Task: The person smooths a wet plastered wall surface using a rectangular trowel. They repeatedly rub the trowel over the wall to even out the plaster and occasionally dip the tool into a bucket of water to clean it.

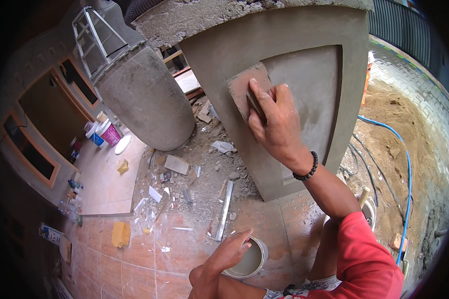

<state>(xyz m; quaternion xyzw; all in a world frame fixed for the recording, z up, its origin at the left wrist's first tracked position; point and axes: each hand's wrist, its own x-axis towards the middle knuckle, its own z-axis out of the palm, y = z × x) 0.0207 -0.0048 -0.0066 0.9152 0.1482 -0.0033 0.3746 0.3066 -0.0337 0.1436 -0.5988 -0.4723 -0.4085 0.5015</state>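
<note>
My right hand (280,122), with a dark bead bracelet at its wrist, grips a rectangular plastering float (244,85). The float's pinkish board lies tilted against the grey cement face of a pillar (214,52), over the upper left edge of its recessed panel (312,94). Lower down, my left hand (230,253) is beside the rim of a small bucket (265,251) that holds greyish liquid. Its fingers stretch out past the rim and hold nothing that I can see; whether they touch the rim, I cannot tell.
Rubble and offcuts surround a metal strip (225,210) on the tiled floor. A round cement column (147,99) and a ladder (92,37) stand at left, near paint buckets (107,133). Sand (391,117), a blue hose (408,164) and another bucket (371,212) are at right.
</note>
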